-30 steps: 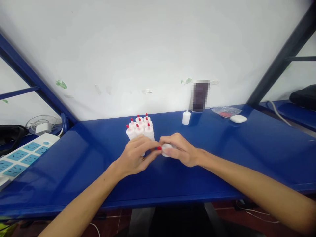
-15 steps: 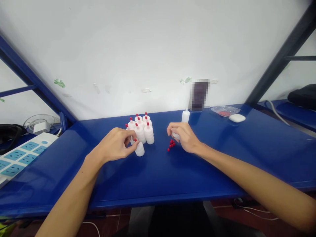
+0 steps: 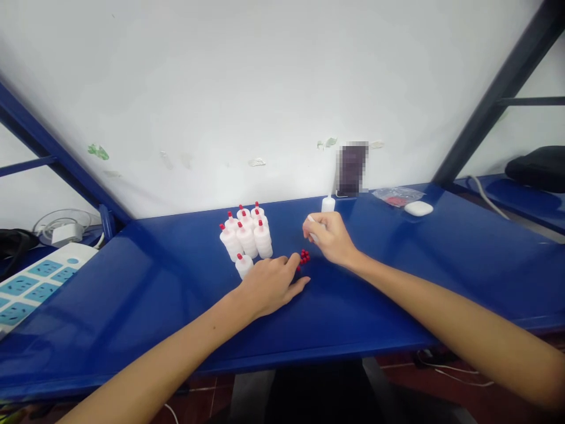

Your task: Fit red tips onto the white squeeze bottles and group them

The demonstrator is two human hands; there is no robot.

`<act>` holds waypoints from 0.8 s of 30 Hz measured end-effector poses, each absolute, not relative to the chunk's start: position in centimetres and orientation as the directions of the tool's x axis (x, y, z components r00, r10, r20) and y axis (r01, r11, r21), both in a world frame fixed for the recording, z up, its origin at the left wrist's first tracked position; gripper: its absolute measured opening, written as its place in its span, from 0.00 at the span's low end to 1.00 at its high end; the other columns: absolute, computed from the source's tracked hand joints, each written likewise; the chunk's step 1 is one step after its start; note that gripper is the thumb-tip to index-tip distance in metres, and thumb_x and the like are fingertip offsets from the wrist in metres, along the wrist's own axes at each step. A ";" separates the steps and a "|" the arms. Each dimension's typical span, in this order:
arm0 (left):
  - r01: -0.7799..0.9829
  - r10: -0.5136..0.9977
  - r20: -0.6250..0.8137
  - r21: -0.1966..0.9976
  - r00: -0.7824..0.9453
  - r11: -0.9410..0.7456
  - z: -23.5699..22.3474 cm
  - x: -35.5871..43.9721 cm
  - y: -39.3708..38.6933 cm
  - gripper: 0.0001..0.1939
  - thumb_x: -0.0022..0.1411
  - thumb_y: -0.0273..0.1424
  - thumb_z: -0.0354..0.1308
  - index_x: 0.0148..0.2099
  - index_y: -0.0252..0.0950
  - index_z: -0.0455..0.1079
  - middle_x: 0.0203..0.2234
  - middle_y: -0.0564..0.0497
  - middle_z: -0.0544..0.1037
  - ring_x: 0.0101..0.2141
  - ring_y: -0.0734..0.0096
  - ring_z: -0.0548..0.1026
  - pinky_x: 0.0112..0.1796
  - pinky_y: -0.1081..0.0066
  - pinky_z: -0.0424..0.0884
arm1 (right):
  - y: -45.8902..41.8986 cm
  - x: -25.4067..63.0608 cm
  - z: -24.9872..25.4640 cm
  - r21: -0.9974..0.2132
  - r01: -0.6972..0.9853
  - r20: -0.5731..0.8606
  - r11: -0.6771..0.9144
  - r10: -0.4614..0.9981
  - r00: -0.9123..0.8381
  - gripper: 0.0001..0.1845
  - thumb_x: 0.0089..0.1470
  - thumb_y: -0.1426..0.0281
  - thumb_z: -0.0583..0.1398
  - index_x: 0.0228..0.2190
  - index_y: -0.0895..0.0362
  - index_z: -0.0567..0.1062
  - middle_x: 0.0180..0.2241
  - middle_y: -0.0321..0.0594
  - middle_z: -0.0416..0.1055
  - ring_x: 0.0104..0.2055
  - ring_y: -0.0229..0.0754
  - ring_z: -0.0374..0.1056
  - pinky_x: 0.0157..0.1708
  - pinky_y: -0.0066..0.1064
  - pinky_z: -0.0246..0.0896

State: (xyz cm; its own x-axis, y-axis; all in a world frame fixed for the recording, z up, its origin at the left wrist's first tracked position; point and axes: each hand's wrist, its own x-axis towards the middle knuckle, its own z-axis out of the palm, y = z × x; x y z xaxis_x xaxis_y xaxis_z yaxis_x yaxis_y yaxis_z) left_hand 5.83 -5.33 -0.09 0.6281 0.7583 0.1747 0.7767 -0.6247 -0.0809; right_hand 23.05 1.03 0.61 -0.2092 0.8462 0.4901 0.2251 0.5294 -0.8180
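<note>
Several small white bottles with red caps (image 3: 245, 234) stand in a cluster on the blue table (image 3: 397, 277). One more capped bottle (image 3: 243, 264) stands just in front of them. My left hand (image 3: 270, 285) lies right of it, fingers stretched toward a little heap of loose red caps (image 3: 303, 257). My right hand (image 3: 329, 237) is closed round an uncapped white bottle (image 3: 312, 228), just behind the caps. Another uncapped white bottle (image 3: 328, 204) stands further back by the wall.
A blurred dark object (image 3: 352, 169) leans on the wall. A clear bag with red bits (image 3: 396, 195) and a white case (image 3: 418, 208) lie at the back right. A power strip (image 3: 30, 282) and cables sit at the left. Blue frame beams slant on both sides.
My left hand set a capped bottle down in front of the cluster, let go and moved right to the red caps. My right hand took up an uncapped bottle.
</note>
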 end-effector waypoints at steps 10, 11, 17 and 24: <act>0.772 0.781 0.080 -0.241 0.620 -0.588 -0.3 7.4 -3.3 0.20 0.73 0.41 0.40 0.44 0.32 0.68 0.23 0.44 0.77 0.25 0.53 0.79 0.23 0.67 0.67 | 1.7 23.8 0.0 -0.885 0.091 0.397 0.456 0.843 -0.362 0.14 0.55 0.65 0.48 0.23 0.56 0.66 0.15 0.32 0.62 0.16 0.34 0.55 0.18 0.27 0.47; 0.758 0.764 0.093 -0.248 0.639 -0.604 -0.4 7.2 -3.2 0.20 0.74 0.39 0.40 0.44 0.32 0.68 0.22 0.44 0.76 0.24 0.54 0.78 0.23 0.67 0.66 | 1.8 23.8 0.0 -0.881 0.107 0.393 0.461 0.839 -0.377 0.15 0.57 0.64 0.48 0.23 0.56 0.65 0.14 0.31 0.61 0.16 0.35 0.55 0.19 0.27 0.47; 0.684 0.596 0.370 -0.174 0.712 -0.709 -0.2 5.4 -4.1 0.16 0.73 0.36 0.43 0.35 0.35 0.65 0.19 0.52 0.73 0.17 0.69 0.71 0.19 0.72 0.55 | 1.1 23.6 0.5 -0.809 0.196 0.416 0.554 0.776 -0.474 0.09 0.58 0.66 0.51 0.29 0.56 0.66 0.22 0.31 0.60 0.24 0.35 0.55 0.26 0.28 0.50; 0.611 0.366 0.789 -0.015 0.494 -0.791 1.2 3.8 -4.5 0.13 0.69 0.28 0.51 0.30 0.35 0.63 0.21 0.55 0.67 0.21 0.78 0.63 0.23 0.74 0.58 | -0.5 23.0 1.1 -0.786 0.100 0.397 0.610 0.622 -0.675 0.06 0.57 0.68 0.52 0.32 0.57 0.67 0.28 0.33 0.62 0.29 0.36 0.55 0.31 0.29 0.51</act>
